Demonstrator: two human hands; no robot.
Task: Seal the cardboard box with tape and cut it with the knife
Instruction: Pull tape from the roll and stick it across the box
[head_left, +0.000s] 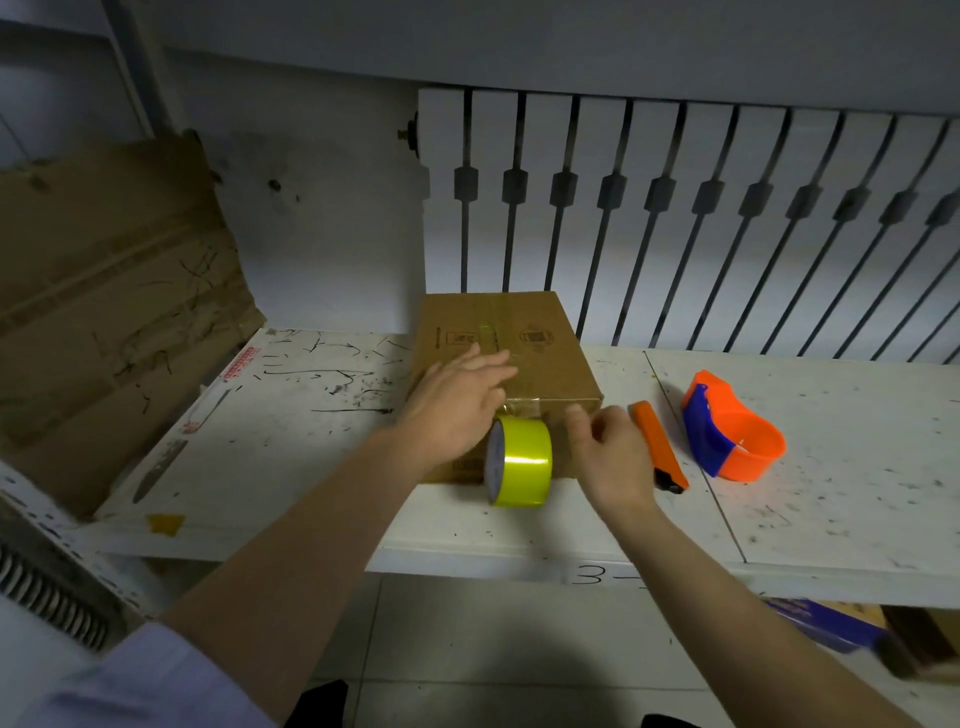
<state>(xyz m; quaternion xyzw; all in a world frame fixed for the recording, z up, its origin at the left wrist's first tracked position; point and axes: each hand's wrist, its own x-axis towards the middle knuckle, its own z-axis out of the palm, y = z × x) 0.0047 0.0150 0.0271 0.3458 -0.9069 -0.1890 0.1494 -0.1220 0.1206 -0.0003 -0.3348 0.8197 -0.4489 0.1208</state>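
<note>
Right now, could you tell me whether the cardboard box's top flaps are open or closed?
Closed. The cardboard box has its flaps lying flat, with tape along the centre seam running down to the yellow tape roll hanging at its front face.

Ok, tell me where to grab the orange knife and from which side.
Grip the orange knife around the middle of its long orange handle, coming from above with the right hand just beside it. It lies flat on the table, dark blade end nearest you, so keep your fingers off that tip.
</note>
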